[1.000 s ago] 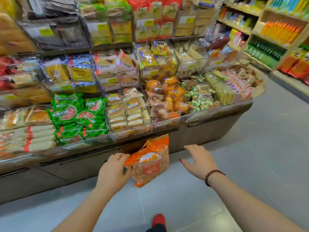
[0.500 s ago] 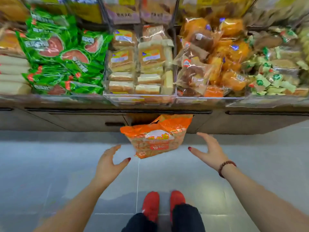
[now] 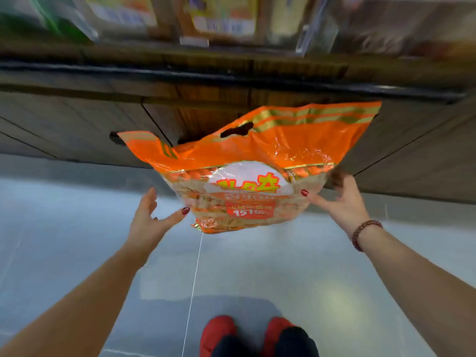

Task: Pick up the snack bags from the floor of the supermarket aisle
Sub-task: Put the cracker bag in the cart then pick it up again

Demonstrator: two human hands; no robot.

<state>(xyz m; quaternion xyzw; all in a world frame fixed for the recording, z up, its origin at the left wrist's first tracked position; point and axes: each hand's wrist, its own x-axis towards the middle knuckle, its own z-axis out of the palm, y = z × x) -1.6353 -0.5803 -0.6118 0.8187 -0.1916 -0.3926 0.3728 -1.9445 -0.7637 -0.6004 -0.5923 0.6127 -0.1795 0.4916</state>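
One view: head camera, looking down on the snack bag (image 3: 247, 176); the shelf stock above it is blurred.
Snack bag: orange, standing on the floor (image 3: 283, 266), its top leaning back against the wooden cabinet (image 3: 77, 117) directly behind it; apparently not yet lifted.
Left hand (image 3: 148, 222): at the bag's lower left edge, fingers spread wide and holding nothing; whether the thumb tip touches cannot be told.
Right hand (image 3: 345, 202): at the bag's right edge, thumb laid on the front face, fingers curled round the edge, pinching it.
Reason for the hold: a wide, slack bag probably needs support on both sides so it does not fold.
Red shoes (image 3: 219, 333): nearer the camera than the bag, toes towards it.
Change from half a second ago: both hands, then clear of the bag on either side, have closed in on it; the camera has dropped nearer.
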